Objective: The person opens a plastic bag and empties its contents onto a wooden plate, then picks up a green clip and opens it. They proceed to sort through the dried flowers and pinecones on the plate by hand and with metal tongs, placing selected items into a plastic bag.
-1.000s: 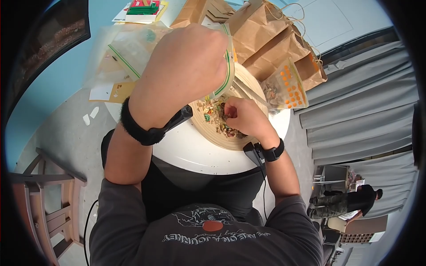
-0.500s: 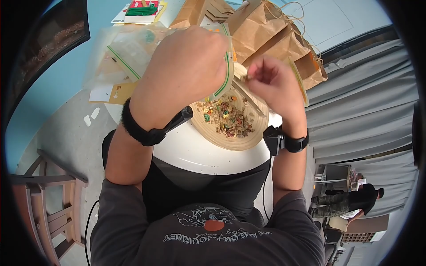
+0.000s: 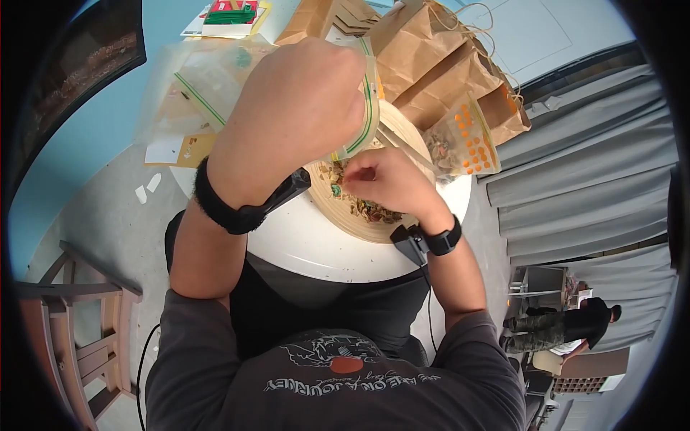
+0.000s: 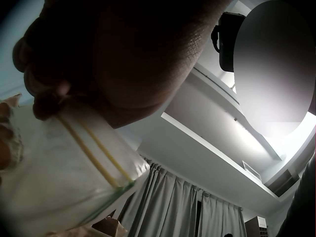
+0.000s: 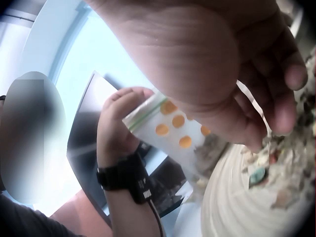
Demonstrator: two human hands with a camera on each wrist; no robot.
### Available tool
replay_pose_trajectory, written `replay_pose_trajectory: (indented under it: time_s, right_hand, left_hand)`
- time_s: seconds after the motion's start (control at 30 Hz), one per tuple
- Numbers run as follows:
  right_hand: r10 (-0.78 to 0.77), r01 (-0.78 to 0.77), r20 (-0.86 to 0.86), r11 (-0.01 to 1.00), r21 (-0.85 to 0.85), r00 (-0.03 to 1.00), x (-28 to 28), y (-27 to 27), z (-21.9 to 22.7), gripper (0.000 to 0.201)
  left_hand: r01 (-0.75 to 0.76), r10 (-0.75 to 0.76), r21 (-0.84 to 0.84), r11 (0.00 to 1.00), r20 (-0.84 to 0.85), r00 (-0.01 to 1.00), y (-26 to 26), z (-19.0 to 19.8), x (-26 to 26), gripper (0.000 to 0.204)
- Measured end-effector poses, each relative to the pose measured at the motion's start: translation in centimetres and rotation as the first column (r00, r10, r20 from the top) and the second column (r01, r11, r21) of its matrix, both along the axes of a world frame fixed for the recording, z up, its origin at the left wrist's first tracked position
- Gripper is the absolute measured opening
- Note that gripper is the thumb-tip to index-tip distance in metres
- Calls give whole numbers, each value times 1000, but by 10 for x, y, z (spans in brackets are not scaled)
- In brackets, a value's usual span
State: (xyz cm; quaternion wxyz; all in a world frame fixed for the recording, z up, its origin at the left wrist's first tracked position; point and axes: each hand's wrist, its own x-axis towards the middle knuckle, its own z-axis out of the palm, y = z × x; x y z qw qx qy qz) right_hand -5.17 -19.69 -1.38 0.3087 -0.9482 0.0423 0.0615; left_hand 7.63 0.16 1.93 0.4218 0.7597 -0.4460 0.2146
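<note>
My left hand (image 3: 302,108) is raised over the far left of a round ridged tray (image 3: 327,212) and grips the top edge of a clear zip bag (image 3: 371,118) with a green seal line. In the right wrist view the bag (image 5: 177,123) has orange dots, and brown bits lie low in it. My right hand (image 3: 392,179) is over the tray, palm down, its bent fingertips right at a heap of mixed dried bits (image 3: 377,212). Its thumb and fingers stand apart in the right wrist view. A green piece (image 5: 257,175) lies among the bits near them.
A long narrow strip (image 3: 406,149) lies across the tray's right side. Another orange-dotted bag (image 3: 471,147) with brown contents stands right of it. Brown paper bags (image 3: 431,57) are behind, and flat clear bags (image 3: 194,93) lie left. A person (image 3: 575,327) stands far right.
My right hand lifted from the heap to the right beside the bag, pinching a small bit, then came back down to the heap, farther left. My left hand has stayed in place.
</note>
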Motion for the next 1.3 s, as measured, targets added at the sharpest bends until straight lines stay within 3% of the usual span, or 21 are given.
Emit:
replay_pose_trajectory:
  time_s: [0.03,0.37,0.57,0.63,0.73,0.8,0.87,0.9,0.93,1.0,1.1,1.2,1.3]
  right_hand:
    - [13,-11,-64,999,34,998,1,5,-5,13]
    - [-9,8,-85,1000,-11,996,2,9,-1,16]
    - [-173,159,171,983,93,970,3,-17,45,14]
    - [-309,178,365,920,349,878,7,-14,64,16]
    - [-294,66,448,887,457,844,19,3,72,19]
    - [-325,113,440,889,443,837,17,-10,62,19]
    - [-255,243,321,967,79,912,8,-28,47,21]
    - [-140,165,229,982,-93,963,4,-32,40,28]
    - [-139,164,229,982,-95,963,0,-36,27,28]
    - [-85,90,41,986,-141,995,-7,-43,6,38]
    - [-89,88,8,964,-250,996,-8,-38,0,41]
    - [-97,77,-68,965,-253,993,-3,-37,-1,38]
    - [-89,79,-38,977,-198,995,-1,-39,-9,30]
  left_hand:
    - [-13,13,7,1000,13,1000,0,-1,0,14]
    - [8,-8,4,1000,-27,1000,-1,1,-3,14]
    - [16,-16,-24,1000,17,1000,-3,-2,-2,14]
    - [17,-17,-23,1000,23,1000,-4,-2,-4,14]
    - [20,-20,0,1000,-2,1000,-5,-1,-5,15]
    - [24,-23,-14,1000,13,1000,-4,-1,-5,15]
    - [20,-19,-32,999,26,999,-1,-2,-3,15]
    - [13,-13,-25,1000,14,1000,0,-1,-2,15]
    - [12,-12,-16,1000,3,1000,1,0,-2,16]
    - [8,-8,-6,1000,-7,1000,1,2,-2,16]
    - [-1,1,7,1000,-4,1000,1,1,-3,16]
    - [-7,7,-1,1000,11,1000,-1,-1,-5,16]
    - [-14,14,3,1000,0,1000,-1,0,-5,16]
